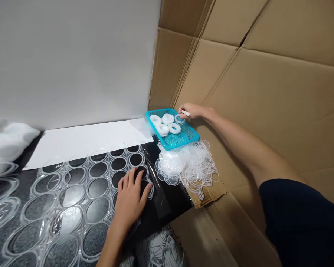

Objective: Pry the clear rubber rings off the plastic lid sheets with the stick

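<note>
My left hand [131,196] lies with fingers spread on the right end of a clear sheet of round rings [85,185], on a black surface. Farther off, my right hand [190,110] is at the right rim of a turquoise basket [180,141]. Its fingers are closed round a small white piece [185,112], just beside a thin clear ring bundle [179,119] in the basket. White ring rolls [174,128] sit in the basket, left of that bundle. A heap of loose clear rings [189,163] lies in front of the basket.
Brown cardboard [267,92] rises on the right, and a pale wall [72,63] stands behind. A white sheet [91,139] runs along the wall. White wrapped material [12,141] is at far left. Patterned cloth [163,248] shows below the table edge.
</note>
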The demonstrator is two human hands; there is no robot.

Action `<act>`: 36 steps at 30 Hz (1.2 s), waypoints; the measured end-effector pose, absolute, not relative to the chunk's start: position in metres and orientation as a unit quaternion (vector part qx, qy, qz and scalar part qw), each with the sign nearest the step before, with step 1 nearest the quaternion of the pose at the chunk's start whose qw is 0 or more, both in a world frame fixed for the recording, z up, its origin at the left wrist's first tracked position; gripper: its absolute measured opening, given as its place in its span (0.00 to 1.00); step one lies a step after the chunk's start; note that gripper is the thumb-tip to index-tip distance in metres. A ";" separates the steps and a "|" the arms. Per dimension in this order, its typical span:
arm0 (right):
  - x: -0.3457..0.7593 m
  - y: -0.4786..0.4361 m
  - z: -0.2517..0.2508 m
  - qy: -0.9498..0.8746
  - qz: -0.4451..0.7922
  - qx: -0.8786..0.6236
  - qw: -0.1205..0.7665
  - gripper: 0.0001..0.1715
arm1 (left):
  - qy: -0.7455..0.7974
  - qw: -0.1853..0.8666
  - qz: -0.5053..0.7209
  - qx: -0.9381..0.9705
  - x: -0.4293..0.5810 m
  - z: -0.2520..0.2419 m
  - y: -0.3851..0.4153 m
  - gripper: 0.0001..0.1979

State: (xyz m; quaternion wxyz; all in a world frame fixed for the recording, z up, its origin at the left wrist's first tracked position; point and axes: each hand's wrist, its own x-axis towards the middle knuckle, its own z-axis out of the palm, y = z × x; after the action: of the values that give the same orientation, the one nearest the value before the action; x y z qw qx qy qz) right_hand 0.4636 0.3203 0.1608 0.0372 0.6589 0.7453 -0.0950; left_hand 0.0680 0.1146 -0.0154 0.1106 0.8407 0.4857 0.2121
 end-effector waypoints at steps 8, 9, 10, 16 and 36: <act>0.454 0.332 0.141 0.772 -0.030 0.631 0.071 0.21 | 0.494 0.121 0.210 0.835 0.068 -0.013 0.114 0.22; 0.453 0.331 0.137 0.776 -0.038 0.626 0.074 0.22 | 0.494 0.122 0.208 0.835 0.068 -0.013 0.114 0.22; 0.452 0.328 0.132 0.780 -0.050 0.619 0.076 0.22 | 0.494 0.122 0.205 0.836 0.068 -0.013 0.114 0.22; 0.451 0.310 0.093 0.793 -0.104 0.595 0.081 0.20 | 0.493 0.120 0.189 0.841 0.069 -0.011 0.114 0.23; 0.246 0.033 0.020 0.788 -0.225 0.543 -0.183 0.14 | 0.438 0.235 0.320 0.807 0.019 0.034 0.062 0.13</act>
State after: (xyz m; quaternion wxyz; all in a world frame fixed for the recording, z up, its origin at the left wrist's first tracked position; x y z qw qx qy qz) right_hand 0.2459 0.0329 0.0203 -0.1829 0.5434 0.7879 -0.2247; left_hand 0.0192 0.0618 0.0338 0.2352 0.8065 0.4376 0.3205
